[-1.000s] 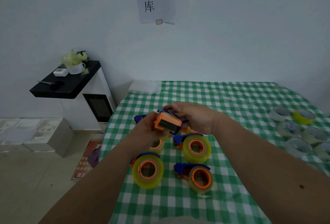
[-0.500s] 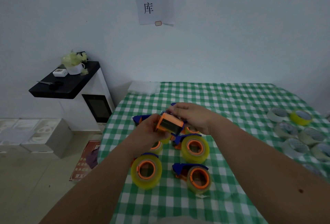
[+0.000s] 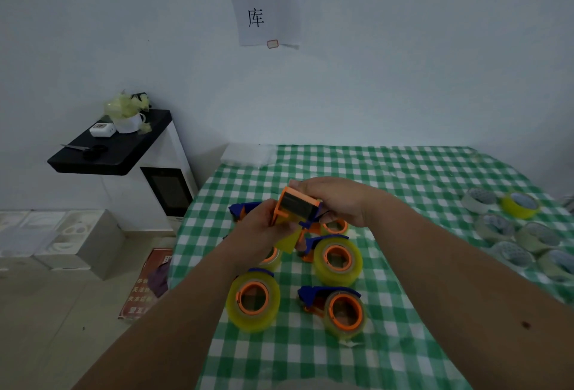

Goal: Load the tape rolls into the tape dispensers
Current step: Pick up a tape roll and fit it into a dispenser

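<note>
Both hands hold one orange tape dispenser (image 3: 296, 209) above the green checked table (image 3: 403, 178). My right hand (image 3: 337, 203) grips its far end, fingers curled over the top. My left hand (image 3: 264, 228) holds the near side, and a strip of yellow tape (image 3: 287, 242) hangs below it. Under the hands lie loaded dispensers with yellow rolls: one at front left (image 3: 253, 301), one at front right (image 3: 343, 312), one in the middle (image 3: 338, 259). Loose tape rolls (image 3: 520, 203) lie in a cluster at the table's right edge.
A blue dispenser part (image 3: 240, 210) lies left of my hands. A white packet (image 3: 248, 155) sits at the table's far left corner. Beyond the table's left edge stands a white cabinet with a black top (image 3: 118, 147), with grey boxes (image 3: 62, 240) on the floor.
The held dispenser has risen slightly and tilted, and a yellow tape strip now shows beneath it. My hands keep their grip. The camera has tipped a little.
</note>
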